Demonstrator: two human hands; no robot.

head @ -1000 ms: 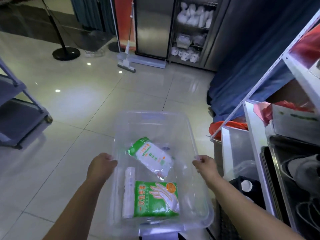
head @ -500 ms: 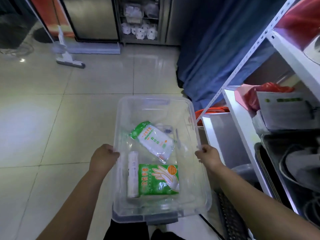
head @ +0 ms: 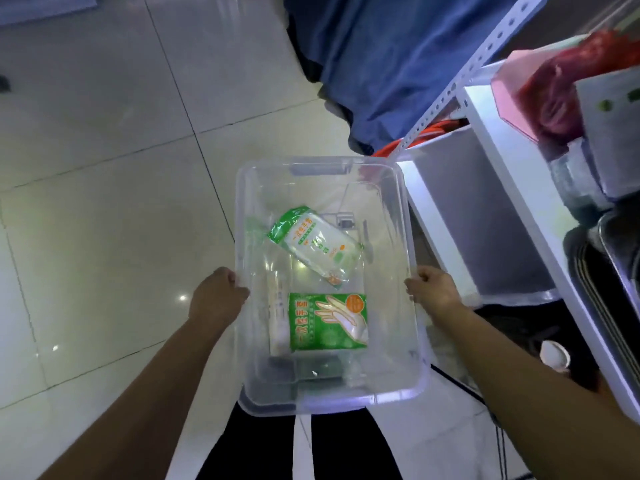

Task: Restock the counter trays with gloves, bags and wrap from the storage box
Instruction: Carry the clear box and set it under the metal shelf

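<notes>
The storage box (head: 322, 161) is held above the tiled floor (head: 104, 202) by its 2 long rims. The left hand (head: 216, 296) is closed on the left rim and the right hand (head: 434, 291) on the right rim, with the fingers (head: 231, 276) of each curled tightly about the edge, not spread. Between the 2 sets of fingers, and a little nearer the body, a green glove pack (head: 329, 322) lies flat on the box bottom. A white roll (head: 278, 317) touches its left side, just inside the left fingers; whether it is wrap or bags cannot be told. Beyond the fingers, toward the far wall of the box, a green-and-white pouch (head: 313, 242) lies tilted. To the right of the right fingers the white counter (head: 512, 157) and a dark metal tray (head: 620, 282) are seen, apart from the box; what the tray holds cannot be made out. The restocking proper is judged not yet begun: all 3 supplies lie in the box and none is gripped. The box has yet to be set down, and each item remains to be lifted out and placed in a tray.
</notes>
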